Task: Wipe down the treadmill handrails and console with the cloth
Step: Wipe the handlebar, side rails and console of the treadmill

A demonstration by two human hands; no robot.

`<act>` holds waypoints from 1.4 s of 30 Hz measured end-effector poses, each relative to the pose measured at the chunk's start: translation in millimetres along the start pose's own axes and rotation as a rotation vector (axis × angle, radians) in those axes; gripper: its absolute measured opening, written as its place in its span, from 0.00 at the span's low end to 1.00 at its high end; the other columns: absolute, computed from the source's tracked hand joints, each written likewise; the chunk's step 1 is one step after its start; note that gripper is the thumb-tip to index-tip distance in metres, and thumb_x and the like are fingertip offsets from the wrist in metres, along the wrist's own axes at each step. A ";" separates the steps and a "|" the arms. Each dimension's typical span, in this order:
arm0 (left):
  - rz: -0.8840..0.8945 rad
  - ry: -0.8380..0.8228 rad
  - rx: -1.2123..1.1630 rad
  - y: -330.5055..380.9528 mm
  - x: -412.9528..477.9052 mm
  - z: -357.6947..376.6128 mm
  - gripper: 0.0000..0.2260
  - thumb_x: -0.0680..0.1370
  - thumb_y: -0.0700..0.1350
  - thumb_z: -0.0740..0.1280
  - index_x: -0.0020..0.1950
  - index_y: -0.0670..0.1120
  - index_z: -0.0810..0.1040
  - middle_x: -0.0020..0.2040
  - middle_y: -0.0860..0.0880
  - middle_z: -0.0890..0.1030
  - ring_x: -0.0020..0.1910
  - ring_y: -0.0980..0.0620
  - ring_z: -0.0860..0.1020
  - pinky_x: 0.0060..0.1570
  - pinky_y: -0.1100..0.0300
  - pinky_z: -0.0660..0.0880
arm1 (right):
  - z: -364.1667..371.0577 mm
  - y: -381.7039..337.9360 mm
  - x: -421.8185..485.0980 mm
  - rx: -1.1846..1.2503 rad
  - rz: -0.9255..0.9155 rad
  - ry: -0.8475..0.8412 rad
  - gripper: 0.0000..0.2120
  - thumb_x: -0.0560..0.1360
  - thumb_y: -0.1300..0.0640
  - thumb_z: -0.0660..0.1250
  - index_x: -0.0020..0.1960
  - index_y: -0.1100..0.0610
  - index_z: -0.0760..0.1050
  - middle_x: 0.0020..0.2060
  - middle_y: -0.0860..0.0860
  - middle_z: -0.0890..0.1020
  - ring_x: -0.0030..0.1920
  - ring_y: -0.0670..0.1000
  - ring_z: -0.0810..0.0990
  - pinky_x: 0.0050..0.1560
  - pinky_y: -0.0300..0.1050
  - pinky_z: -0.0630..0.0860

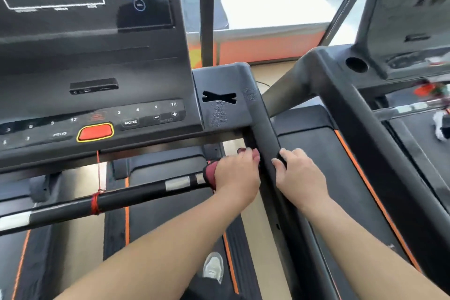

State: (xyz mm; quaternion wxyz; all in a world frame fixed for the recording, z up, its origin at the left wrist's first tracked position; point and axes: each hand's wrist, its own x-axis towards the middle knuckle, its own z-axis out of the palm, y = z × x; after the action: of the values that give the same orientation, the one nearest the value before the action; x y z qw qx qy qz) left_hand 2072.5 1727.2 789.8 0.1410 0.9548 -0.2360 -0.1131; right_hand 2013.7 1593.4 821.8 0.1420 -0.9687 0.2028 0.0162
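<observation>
Your left hand (239, 173) grips the cloth (210, 174) against the handrail (261, 124) to wipe; your right hand (300, 175) clasps its top edge, likely bracing

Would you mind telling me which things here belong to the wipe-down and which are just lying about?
Job: red cloth, left hand holding it, right hand gripping the side handrail, front crossbar, console.
Just there: red cord, neighbouring treadmill, grey shoe.
</observation>
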 end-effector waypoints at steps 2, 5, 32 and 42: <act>-0.032 -0.131 0.073 13.0 17.4 -5.6 0.18 0.84 0.43 0.52 0.75 0.49 0.67 0.62 0.47 0.78 0.59 0.41 0.80 0.45 0.51 0.68 | -1.6 0.4 5.9 -0.021 0.006 -0.024 0.13 0.82 0.47 0.60 0.56 0.55 0.77 0.45 0.50 0.71 0.50 0.57 0.79 0.40 0.48 0.73; 0.005 0.029 0.033 2.6 1.1 11.1 0.16 0.85 0.47 0.52 0.69 0.47 0.73 0.60 0.47 0.80 0.56 0.42 0.79 0.50 0.49 0.72 | -3.9 1.5 7.6 -0.054 0.021 -0.063 0.14 0.83 0.46 0.59 0.56 0.54 0.77 0.45 0.49 0.70 0.49 0.56 0.79 0.39 0.47 0.72; -0.055 0.540 -0.792 -21.6 -1.2 -120.5 0.20 0.86 0.59 0.51 0.73 0.56 0.72 0.59 0.59 0.83 0.56 0.53 0.83 0.60 0.52 0.77 | -43.6 -51.0 91.4 0.330 0.019 -0.011 0.17 0.81 0.47 0.60 0.67 0.48 0.77 0.59 0.46 0.77 0.57 0.50 0.78 0.56 0.52 0.77; 0.031 -0.092 0.191 -47.6 91.1 -51.7 0.34 0.83 0.65 0.47 0.84 0.51 0.41 0.81 0.38 0.31 0.79 0.37 0.29 0.78 0.40 0.34 | -34.1 -57.2 126.5 0.105 0.204 -0.367 0.21 0.78 0.45 0.66 0.66 0.54 0.70 0.63 0.53 0.79 0.65 0.58 0.76 0.62 0.55 0.76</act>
State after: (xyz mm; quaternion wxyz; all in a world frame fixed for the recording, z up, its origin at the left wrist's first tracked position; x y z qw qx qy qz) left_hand 2185.6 1734.8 809.1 0.0402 0.9540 -0.2665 -0.1314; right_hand 2151.5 1584.9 858.6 0.2246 -0.9152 0.2714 0.1958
